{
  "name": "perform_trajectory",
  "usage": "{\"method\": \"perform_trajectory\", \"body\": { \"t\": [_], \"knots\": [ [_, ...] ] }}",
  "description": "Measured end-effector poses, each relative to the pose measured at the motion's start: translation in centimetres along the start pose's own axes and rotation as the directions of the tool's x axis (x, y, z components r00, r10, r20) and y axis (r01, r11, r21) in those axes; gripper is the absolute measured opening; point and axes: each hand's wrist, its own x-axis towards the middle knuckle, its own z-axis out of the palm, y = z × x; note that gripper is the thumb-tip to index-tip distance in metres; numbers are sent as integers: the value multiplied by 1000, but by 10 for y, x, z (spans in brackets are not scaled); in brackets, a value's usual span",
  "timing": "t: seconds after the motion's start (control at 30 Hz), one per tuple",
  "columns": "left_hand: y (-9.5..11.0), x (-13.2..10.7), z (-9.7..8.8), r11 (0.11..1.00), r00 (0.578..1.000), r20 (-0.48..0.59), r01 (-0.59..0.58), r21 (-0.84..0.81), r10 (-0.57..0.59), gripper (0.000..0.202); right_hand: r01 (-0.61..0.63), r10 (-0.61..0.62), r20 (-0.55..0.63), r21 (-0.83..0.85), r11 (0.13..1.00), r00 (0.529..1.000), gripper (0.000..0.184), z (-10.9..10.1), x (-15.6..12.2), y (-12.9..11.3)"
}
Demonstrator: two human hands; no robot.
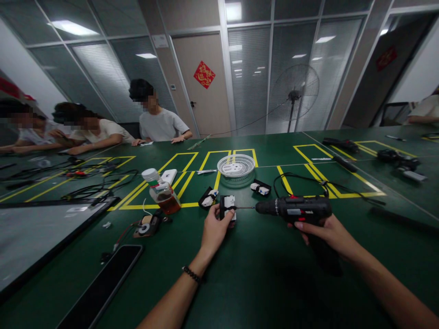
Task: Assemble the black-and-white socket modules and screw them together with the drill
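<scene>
My left hand [216,225] is closed around a small black-and-white part [229,202], holding it above the green table. In my right hand [320,230] is a black cordless drill [298,208] with red accents, gripped by its handle and pointing left. Its long thin bit [245,208] reaches the part at my left fingers; whether the tip sits in a screw is too small to tell. Two similar black-and-white parts lie just beyond, one [208,198] to the left and another [260,188] to the right.
A white plastic basket [236,166] stands farther back. To the left are a bottle of brown liquid [161,192], a white box [169,176], a small wired device [148,225] and a phone [103,288]. Cables [288,178] lie behind the drill. Several people sit across the table [240,283].
</scene>
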Motion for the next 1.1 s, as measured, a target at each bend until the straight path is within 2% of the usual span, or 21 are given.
{"method": "perform_trajectory", "body": {
  "t": [0.17,0.33,0.47,0.57,0.83,1.1],
  "knots": [
    [6,-5,0,999,998,-62,5,38,-3,46,28,-27,8,-81,996,1000,40,2,-5,-4],
    [10,-6,-1,999,993,-112,-18,34,22,46,-4,7,40,-72,997,999,42,0,-7,-3],
    [10,-4,0,998,994,-105,1,56,5,48,-5,8,58,-60,998,998,45,0,-6,-3],
    [8,-3,0,998,996,-87,10,62,-5,49,21,-16,68,-73,997,998,41,1,-5,-2],
    [7,-2,0,1000,998,-60,0,29,2,41,27,-25,21,-113,993,999,38,9,-10,-4],
    [3,0,-1,1000,999,-48,-1,8,2,47,37,-34,32,-92,995,999,36,11,-10,-2]
  ]
}}
